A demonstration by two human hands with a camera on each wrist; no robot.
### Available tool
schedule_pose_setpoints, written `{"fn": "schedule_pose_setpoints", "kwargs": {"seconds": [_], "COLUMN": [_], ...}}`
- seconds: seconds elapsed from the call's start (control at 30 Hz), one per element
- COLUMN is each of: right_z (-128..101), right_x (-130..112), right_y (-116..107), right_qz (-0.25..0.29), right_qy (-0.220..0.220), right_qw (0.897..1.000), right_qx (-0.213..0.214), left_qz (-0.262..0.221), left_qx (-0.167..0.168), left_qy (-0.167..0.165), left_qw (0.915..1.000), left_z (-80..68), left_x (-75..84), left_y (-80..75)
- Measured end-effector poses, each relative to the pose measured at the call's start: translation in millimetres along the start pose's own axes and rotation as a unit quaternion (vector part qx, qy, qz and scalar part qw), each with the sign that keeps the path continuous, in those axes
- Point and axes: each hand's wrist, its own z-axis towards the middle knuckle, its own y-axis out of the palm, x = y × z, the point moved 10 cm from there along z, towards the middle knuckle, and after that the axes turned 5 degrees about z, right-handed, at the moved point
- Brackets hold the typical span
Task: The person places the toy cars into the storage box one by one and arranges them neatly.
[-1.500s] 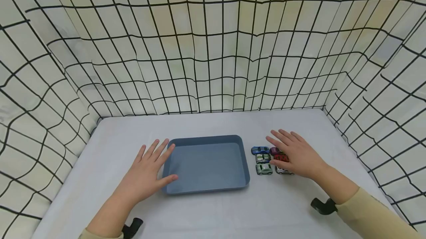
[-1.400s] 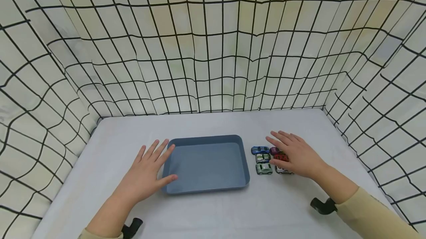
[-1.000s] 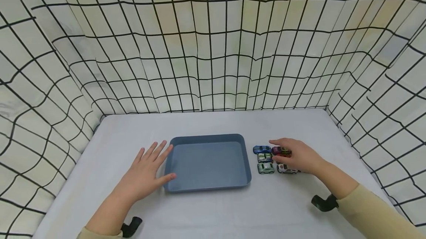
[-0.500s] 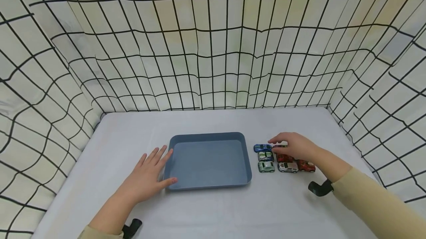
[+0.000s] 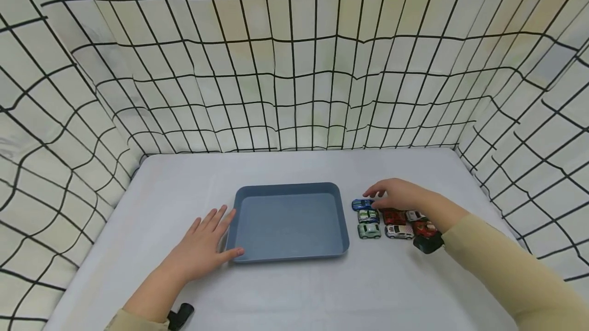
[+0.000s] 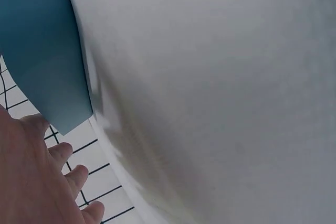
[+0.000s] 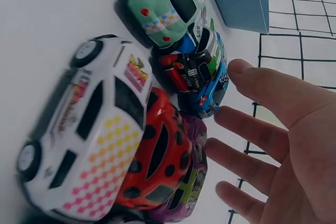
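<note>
The right hand (image 5: 399, 197) hovers over a cluster of toy cars on the worktop (image 5: 294, 290), fingers loosely spread and relaxed, gripping nothing. In the right wrist view the fingers (image 7: 262, 93) are apart from the cars, with a gap between the fingertips and the nearest roofs.

Just ahead of its fingertips sits the blue car (image 5: 362, 204), at the far left corner of the cluster. Right under the hand, partly hidden by it in the head view, is the purple car (image 7: 190, 179), which the wrist view shows pressed against the red car (image 5: 393, 216). Nearer the person from the blue car come the dark green and white car (image 5: 367, 216) and then the pale green car (image 5: 369, 230), one behind the other in a column. Beside the pale green one, below the wrist, stands the white car (image 5: 399, 232), touching the red car in the wrist view. More small cars lie against the forearm, partly covered by the cream sleeve (image 5: 497, 269); how many I cannot tell.

The left hand (image 5: 202, 244) lies flat on the worktop, fingers straight and spread, holding nothing. Its thumb and forefinger touch the near left corner of the blue tray (image 5: 339, 203), which sits between the two hands, just beside the cars.

Black-gridded cloth (image 5: 294, 65) walls in the worktop beyond both hands.
</note>
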Motion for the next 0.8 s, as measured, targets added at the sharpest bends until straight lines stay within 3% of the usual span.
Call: {"fn": "schedule_pose_setpoints", "kwargs": {"seconds": [0.53,0.8], "right_z": [17.8,20.9], "right_x": [-1.9,2.7], "right_y": [6.7,8.9], "right_qz": [0.003,0.006], "right_qy": [-0.017,0.001], "right_qw": [1.0,1.0], "right_qx": [-0.025,-0.029], "left_qz": [0.006,0.001], "left_qx": [-0.007,-0.012], "left_qy": [0.001,0.003], "left_qw": [1.0,0.9999], "left_z": [1.4,1.7], "left_x": [-4.4,-4.3], "left_y": [4.0,5.6]}}
